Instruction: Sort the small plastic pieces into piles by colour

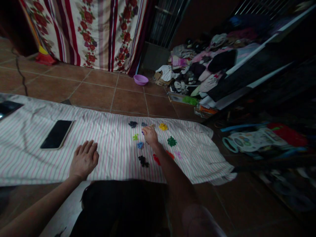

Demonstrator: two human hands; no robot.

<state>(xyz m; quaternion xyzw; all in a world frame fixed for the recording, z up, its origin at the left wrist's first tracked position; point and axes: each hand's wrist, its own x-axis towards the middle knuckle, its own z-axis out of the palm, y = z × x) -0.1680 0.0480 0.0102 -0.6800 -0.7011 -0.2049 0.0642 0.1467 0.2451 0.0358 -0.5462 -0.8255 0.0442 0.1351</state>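
My left hand (84, 158) lies flat on a striped cloth (111, 158), palm down with fingers stretched and nothing in it. Over the small coloured piles, my right hand (150, 135) has its fingertips drawn together, and what they hold is too small to make out. A bit of purple (142, 133) shows at those fingertips. Around the hand are piles of small pieces: dark grey (132, 124), grey-blue (144, 124), yellow (163, 126), lime green (135, 137), blue (140, 145), dark green (171, 141), black (143, 161) and pink (177, 155). My right forearm partly covers the red pile (156, 159) and the orange pile (170, 154).
A phone (57, 134) lies left of my left hand, and another dark device (9, 108) sits at the cloth's far left. Beyond, on the tiled floor (128, 100), stand a purple basin (141, 80) and a heap of clothes (197, 65). A patterned curtain (103, 36) hangs behind.
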